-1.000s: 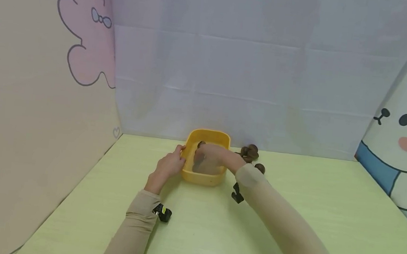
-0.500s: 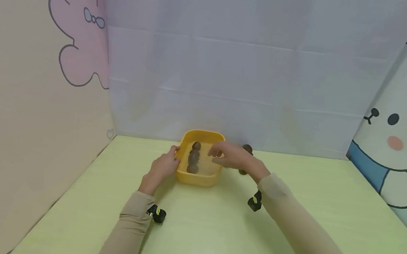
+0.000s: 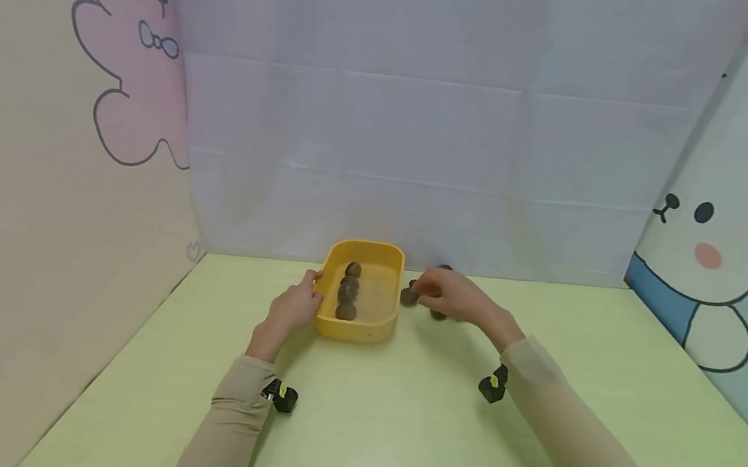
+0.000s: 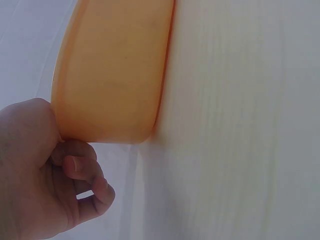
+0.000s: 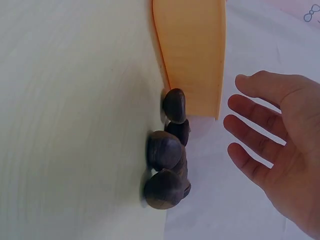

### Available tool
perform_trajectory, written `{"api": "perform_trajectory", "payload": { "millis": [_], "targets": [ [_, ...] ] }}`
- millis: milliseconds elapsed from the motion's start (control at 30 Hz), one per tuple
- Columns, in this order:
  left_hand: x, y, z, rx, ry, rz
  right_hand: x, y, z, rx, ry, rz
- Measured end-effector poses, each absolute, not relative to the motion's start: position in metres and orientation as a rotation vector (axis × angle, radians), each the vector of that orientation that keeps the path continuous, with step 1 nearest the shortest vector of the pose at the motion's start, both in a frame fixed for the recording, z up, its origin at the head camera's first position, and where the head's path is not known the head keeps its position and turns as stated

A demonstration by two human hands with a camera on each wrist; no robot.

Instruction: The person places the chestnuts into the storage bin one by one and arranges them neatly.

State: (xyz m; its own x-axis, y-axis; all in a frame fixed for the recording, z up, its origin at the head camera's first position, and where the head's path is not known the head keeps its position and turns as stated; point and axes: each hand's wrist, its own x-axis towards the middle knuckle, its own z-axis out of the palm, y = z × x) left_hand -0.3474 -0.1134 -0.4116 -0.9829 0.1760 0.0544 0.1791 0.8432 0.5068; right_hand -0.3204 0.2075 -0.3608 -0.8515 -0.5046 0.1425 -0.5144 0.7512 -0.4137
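My left hand pinches the left rim of a yellow plastic box, thumb and curled fingers at its edge in the left wrist view. A row of several brown chestnuts lies along the left side of the box floor. To the right of the box, more chestnuts sit grouped on the table, one chestnut close to the box wall. My right hand hovers over this group and partly hides it in the head view. Its fingers are spread, loosely bent and hold nothing.
A pale yellow-green table runs back to a white cloth wall just behind the box. Side panels carry a pink bear on the left and a white rabbit on the right.
My right hand has come out of the box and moved right, over the chestnuts on the table. The row in the box is now uncovered. My left hand keeps its hold on the rim.
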Motion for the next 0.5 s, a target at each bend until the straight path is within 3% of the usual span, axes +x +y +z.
{"api": "perform_trajectory", "payload": {
  "millis": [500],
  "targets": [
    [-0.349, -0.115, -0.414, -0.308, -3.004, -0.855, -0.325, 0.234, -0.397, 0.863, -2.823, 0.524]
  ]
}}
